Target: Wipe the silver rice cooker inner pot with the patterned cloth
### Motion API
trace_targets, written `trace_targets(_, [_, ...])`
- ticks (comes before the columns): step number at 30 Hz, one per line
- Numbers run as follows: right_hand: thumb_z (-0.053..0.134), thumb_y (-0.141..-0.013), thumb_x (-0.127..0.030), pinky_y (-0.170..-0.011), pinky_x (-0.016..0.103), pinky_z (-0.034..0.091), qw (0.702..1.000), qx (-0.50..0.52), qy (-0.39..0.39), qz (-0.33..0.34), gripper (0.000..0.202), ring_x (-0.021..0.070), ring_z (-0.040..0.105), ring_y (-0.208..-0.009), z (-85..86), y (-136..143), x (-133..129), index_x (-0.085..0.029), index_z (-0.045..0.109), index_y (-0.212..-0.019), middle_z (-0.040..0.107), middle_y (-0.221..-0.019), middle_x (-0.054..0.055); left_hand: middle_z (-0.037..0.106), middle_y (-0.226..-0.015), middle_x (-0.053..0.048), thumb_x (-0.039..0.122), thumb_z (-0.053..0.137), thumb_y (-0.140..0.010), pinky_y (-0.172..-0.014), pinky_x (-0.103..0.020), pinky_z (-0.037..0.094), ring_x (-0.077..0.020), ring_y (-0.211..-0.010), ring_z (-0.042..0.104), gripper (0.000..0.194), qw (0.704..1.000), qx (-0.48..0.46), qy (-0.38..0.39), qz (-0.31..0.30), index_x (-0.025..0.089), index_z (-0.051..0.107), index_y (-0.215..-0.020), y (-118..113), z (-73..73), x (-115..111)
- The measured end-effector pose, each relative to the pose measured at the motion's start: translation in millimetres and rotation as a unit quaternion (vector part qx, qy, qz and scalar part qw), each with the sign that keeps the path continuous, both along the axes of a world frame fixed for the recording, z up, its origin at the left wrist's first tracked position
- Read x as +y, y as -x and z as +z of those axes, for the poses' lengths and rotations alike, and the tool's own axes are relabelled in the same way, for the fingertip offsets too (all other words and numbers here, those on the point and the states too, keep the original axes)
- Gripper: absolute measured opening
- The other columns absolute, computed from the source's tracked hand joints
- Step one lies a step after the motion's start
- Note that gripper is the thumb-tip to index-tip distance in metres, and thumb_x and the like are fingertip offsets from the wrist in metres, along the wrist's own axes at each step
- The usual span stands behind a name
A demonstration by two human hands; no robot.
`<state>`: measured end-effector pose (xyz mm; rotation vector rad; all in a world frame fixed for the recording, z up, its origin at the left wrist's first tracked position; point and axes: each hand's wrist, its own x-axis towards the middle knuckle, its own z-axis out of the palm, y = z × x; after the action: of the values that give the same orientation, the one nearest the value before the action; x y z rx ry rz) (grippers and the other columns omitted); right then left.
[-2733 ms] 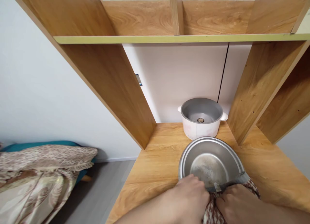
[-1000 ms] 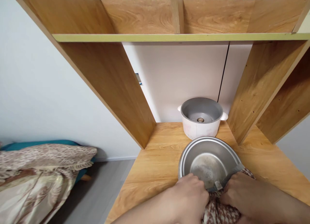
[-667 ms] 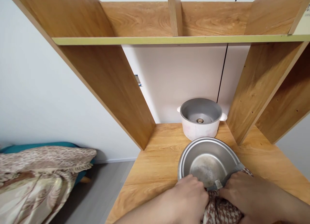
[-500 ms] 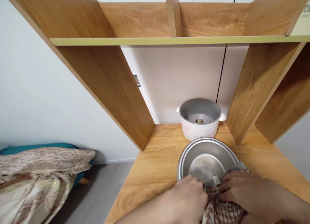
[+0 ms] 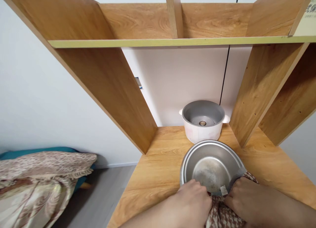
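A round metal pot (image 5: pixel 209 168) with a stained bottom sits on the wooden desktop. My left hand (image 5: pixel 195 201) is closed at the pot's near left rim, beside the cloth. A brown and white houndstooth cloth (image 5: pixel 222 215) with a grey edge and a small white tag hangs over the near right rim. My right hand (image 5: pixel 244 195) is closed on the cloth at that rim. Behind the pot stands a white cooker body (image 5: pixel 203 132) with a grey interior, its two side handles showing.
Wooden uprights (image 5: pixel 116 96) rise left and right of the cooker body, under a shelf with a yellow-green edge (image 5: pixel 158 42). At the lower left, a patterned fringed cloth (image 5: pixel 44 182) covers a teal seat (image 5: pixel 61 149).
My right hand has curled more tightly over the cloth, and the cloth's near part has bunched up and shifted. The white tag sits slightly further right. The pot has hardly moved.
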<state>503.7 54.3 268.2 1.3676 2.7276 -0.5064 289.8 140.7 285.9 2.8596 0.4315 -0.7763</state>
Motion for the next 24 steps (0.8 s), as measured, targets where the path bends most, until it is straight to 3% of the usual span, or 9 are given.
trace_targets(8, [0.067, -0.097, -0.029, -0.071, 0.038, 0.045, 0.994, -0.067, -0.078, 0.024, 0.013, 0.0282, 0.071, -0.072, -6.9, 10.0, -5.8, -0.019, 0.075, -0.093, 0.079, -0.084, 0.007, 0.074, -0.066, -0.009, 0.048, 0.073, -0.081, -0.064, -0.037, 0.054, -0.0274, -0.063, 0.073, 0.031, 0.998, -0.051, -0.016, -0.012, 0.018, 0.080, -0.079, 4.4, -13.1, 0.4])
trace_targets(12, [0.066, -0.094, -0.023, -0.076, 0.038, 0.046, 0.995, -0.042, -0.086, 0.013, 0.017, 0.0283, 0.074, -0.080, -13.6, 14.8, -5.9, -0.017, 0.076, -0.105, 0.082, -0.096, 0.009, 0.074, -0.065, -0.012, 0.045, 0.071, -0.084, -0.062, -0.039, 0.053, -0.0288, -0.061, 0.071, 0.031, 0.999, -0.040, -0.011, -0.012, 0.016, 0.081, -0.080, 3.0, -11.2, -0.6])
trace_targets(19, [0.067, -0.089, -0.025, -0.065, 0.037, 0.043, 0.998, -0.032, -0.058, 0.005, 0.011, 0.0274, 0.072, -0.072, -40.7, 20.1, -4.3, -0.019, 0.072, -0.096, 0.080, -0.091, 0.010, 0.075, -0.069, -0.013, 0.039, 0.069, -0.085, -0.065, -0.040, 0.055, -0.0294, -0.064, 0.072, 0.028, 1.000, -0.028, 0.001, -0.009, 0.015, 0.082, -0.085, 0.9, -3.0, -2.0])
trace_targets(24, [0.065, -0.090, -0.023, -0.065, 0.035, 0.043, 0.996, -0.042, -0.079, -0.009, 0.005, 0.0261, 0.073, -0.074, -43.5, 23.6, -7.0, -0.019, 0.068, -0.092, 0.080, -0.090, 0.010, 0.073, -0.065, -0.011, 0.038, 0.070, -0.085, -0.066, -0.039, 0.055, -0.0271, -0.061, 0.070, 0.025, 0.999, -0.044, 0.003, -0.004, 0.016, 0.080, -0.081, 0.7, -4.5, -1.9])
